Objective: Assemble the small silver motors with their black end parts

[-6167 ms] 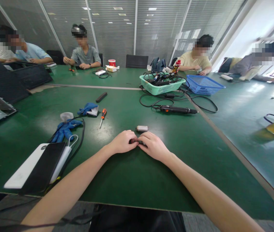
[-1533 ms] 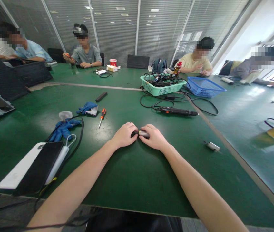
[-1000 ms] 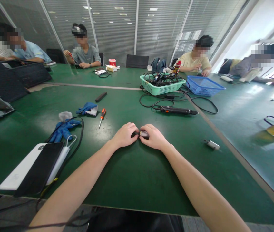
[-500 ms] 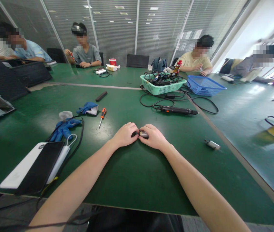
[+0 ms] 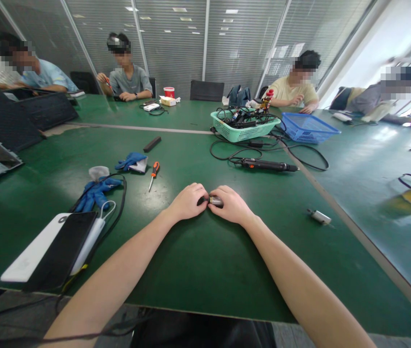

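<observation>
Tabletop (image 5: 198, 270): left hand (image 5: 186, 202), cylinder (image 5: 215, 199), right hand (image 5: 231, 205)

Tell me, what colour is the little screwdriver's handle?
Orange handle on the small metal screwdriver, seen best in head view.

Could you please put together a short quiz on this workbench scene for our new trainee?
1. True or false: the left hand and the right hand both pinch one small cylinder.
2. Which lies nearest the orange-handled screwdriver? A) a blue glove B) a hammer C) a roll of tape
3. Fill in the blank: the green basket holds tangled ____.

Key: 1 true; 2 A; 3 cables.
</observation>
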`<state>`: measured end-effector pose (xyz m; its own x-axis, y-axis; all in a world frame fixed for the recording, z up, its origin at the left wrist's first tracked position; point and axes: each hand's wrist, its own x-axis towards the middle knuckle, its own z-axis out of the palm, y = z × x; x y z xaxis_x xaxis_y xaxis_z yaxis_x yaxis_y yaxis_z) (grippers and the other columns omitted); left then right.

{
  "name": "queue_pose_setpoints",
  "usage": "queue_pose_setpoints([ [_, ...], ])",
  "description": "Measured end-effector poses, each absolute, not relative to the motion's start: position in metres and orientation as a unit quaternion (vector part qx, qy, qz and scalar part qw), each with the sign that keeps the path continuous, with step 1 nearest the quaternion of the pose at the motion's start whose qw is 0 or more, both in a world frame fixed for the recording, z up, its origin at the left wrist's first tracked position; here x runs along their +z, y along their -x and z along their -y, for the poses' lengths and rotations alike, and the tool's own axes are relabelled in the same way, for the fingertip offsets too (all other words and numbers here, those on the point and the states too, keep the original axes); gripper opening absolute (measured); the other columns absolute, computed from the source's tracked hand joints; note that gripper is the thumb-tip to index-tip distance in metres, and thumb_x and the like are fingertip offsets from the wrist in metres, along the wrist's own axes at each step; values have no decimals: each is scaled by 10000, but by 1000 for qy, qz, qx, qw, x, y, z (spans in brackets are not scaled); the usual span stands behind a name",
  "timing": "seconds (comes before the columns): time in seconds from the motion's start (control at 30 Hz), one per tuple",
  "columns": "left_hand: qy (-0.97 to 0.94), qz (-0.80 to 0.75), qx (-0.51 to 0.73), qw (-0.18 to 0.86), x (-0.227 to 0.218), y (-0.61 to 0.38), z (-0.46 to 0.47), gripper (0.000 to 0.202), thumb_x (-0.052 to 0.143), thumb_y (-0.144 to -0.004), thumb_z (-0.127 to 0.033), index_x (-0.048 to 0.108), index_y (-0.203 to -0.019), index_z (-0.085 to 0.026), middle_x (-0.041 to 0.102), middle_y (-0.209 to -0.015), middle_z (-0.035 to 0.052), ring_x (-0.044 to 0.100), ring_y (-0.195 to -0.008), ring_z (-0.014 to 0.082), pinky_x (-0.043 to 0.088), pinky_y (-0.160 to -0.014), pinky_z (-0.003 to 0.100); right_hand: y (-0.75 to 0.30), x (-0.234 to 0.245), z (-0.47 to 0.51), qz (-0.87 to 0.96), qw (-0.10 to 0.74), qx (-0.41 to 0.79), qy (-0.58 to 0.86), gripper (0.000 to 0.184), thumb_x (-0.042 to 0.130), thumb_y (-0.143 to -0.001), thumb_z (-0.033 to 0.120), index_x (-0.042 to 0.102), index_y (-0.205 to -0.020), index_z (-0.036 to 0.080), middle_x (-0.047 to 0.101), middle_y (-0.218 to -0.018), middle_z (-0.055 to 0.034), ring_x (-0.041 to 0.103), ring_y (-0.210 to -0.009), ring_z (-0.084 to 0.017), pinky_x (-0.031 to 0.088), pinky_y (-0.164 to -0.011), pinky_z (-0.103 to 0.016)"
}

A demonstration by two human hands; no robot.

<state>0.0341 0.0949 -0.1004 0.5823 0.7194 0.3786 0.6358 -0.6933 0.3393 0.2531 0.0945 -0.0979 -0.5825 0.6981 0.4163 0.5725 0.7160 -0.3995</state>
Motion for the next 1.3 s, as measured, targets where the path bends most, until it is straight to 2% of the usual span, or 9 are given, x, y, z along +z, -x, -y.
queue_pose_setpoints([
  [1.0,-876,-395,267,69,-104,-33,-97,50,597,-860,-209,614,-905,-198,612,-952,60,567,-940,220,491,-860,381,-255,-100,-97,878,291,114,362,211,682,-850,263,656,-1053,211,670,-992,-77,613,-972,-241,501,-893,-373],
  [1.17,-878,-394,264,68,-103,-33,-96,43,597,-860,-210,608,-899,-195,612,-956,60,564,-944,219,492,-863,380,-264,-96,-98,874,291,156,356,343,721,-814,318,659,-1134,209,689,-1065,-83,636,-1013,-246,512,-926,-380],
  [1.23,-877,-395,264,68,-102,-33,-96,43,593,-861,-206,608,-899,-194,613,-959,61,564,-945,218,493,-864,379,-276,-96,-104,852,314,194,371,373,687,-823,303,655,-1182,206,702,-1109,-80,658,-1011,-231,524,-921,-361],
  [1.3,-877,-395,264,71,-102,-33,-96,44,591,-862,-203,610,-900,-194,615,-960,61,566,-944,217,494,-862,378,-292,-97,-111,808,349,223,420,326,608,-854,267,672,-1165,196,723,-1073,-70,681,-943,-205,539,-863,-330],
])
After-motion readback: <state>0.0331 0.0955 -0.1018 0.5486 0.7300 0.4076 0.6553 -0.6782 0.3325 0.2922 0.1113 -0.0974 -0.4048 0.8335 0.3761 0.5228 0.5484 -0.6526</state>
